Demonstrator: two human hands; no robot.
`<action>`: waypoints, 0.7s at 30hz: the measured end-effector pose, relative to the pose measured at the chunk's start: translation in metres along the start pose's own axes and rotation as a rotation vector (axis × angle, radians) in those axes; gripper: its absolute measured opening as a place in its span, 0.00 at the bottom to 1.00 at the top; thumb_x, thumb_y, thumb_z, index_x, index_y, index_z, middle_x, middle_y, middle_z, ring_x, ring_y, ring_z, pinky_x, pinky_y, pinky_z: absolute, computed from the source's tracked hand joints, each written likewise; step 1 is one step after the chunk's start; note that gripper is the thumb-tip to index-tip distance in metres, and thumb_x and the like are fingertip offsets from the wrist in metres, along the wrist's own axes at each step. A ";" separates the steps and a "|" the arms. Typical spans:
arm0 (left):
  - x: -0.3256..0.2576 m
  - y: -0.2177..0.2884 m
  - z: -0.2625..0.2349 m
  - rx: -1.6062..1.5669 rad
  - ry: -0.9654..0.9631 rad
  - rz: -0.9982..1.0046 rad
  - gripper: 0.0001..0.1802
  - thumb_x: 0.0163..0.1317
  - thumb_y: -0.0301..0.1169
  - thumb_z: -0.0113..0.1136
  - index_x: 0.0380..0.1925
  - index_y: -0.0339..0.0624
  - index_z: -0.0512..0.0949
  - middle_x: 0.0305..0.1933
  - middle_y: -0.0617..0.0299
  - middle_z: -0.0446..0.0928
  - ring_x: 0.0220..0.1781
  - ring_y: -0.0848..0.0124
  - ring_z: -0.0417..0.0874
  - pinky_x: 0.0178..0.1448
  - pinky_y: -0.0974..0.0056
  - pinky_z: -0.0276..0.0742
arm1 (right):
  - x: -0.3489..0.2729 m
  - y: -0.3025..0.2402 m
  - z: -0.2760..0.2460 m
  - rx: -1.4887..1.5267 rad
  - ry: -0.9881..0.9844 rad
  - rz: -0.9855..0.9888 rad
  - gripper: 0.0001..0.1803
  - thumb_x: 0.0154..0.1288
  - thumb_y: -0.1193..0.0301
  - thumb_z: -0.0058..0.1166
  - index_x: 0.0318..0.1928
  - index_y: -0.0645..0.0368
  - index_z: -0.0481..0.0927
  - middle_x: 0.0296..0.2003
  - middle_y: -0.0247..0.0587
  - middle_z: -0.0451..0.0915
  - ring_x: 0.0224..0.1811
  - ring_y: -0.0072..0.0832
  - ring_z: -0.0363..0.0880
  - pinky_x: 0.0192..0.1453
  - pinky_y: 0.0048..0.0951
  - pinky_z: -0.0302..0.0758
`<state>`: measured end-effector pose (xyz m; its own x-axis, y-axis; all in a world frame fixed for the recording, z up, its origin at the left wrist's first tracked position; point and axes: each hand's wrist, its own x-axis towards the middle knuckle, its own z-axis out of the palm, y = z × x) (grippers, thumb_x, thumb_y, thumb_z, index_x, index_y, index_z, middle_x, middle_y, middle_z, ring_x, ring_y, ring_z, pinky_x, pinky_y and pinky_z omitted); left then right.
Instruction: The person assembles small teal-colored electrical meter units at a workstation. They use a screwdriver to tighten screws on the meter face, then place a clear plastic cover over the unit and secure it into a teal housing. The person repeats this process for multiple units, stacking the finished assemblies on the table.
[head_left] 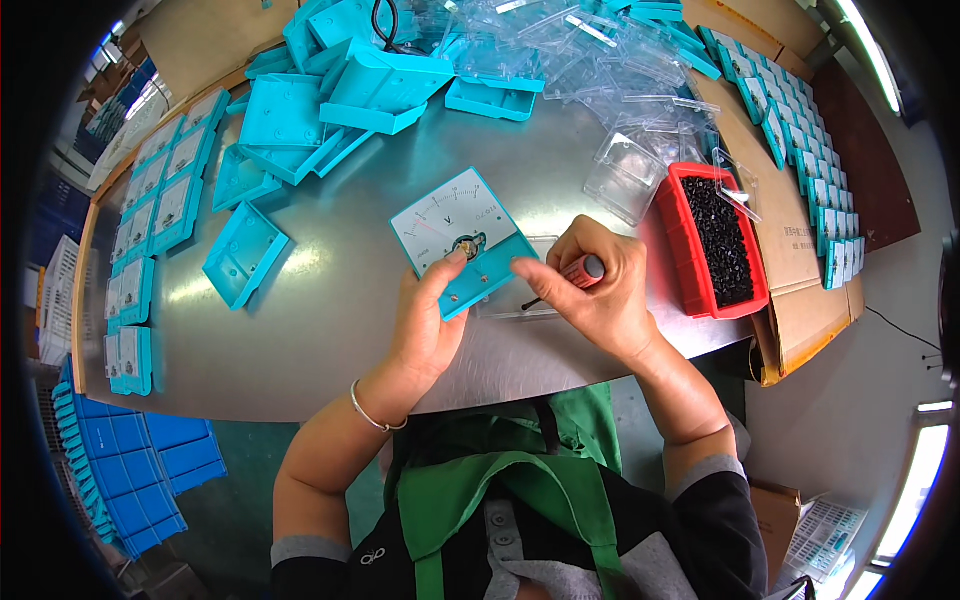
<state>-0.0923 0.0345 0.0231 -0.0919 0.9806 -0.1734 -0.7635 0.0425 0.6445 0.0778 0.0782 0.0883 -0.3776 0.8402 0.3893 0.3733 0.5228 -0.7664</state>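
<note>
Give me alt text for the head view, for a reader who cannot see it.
The left hand holds a turquoise panel meter tilted above a grey metal table, while the right hand grips a red-handled screwdriver beside it. Loose turquoise housings and clear plastic covers pile at the far side, and a red bin of small black parts sits at the right.

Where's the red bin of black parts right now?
In the head view the red bin sits on the metal table to the person's right, just beyond the right hand, beside the cardboard sheet and clear plastic covers.

One red bin (676, 228), one screwdriver (580, 273)
</note>
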 end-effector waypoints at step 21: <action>-0.002 0.001 0.005 0.089 0.023 0.015 0.19 0.61 0.31 0.59 0.50 0.36 0.69 0.48 0.59 0.75 0.49 0.69 0.78 0.53 0.59 0.75 | -0.007 0.000 0.024 -0.055 0.297 -0.009 0.23 0.57 0.68 0.65 0.17 0.59 0.63 0.11 0.36 0.62 0.13 0.23 0.59 0.18 0.28 0.59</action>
<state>-0.0893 0.0334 0.0279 -0.1182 0.9766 -0.1798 -0.7019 0.0459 0.7108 0.0598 0.0691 0.0734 -0.1199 0.8365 0.5347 0.4193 0.5309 -0.7365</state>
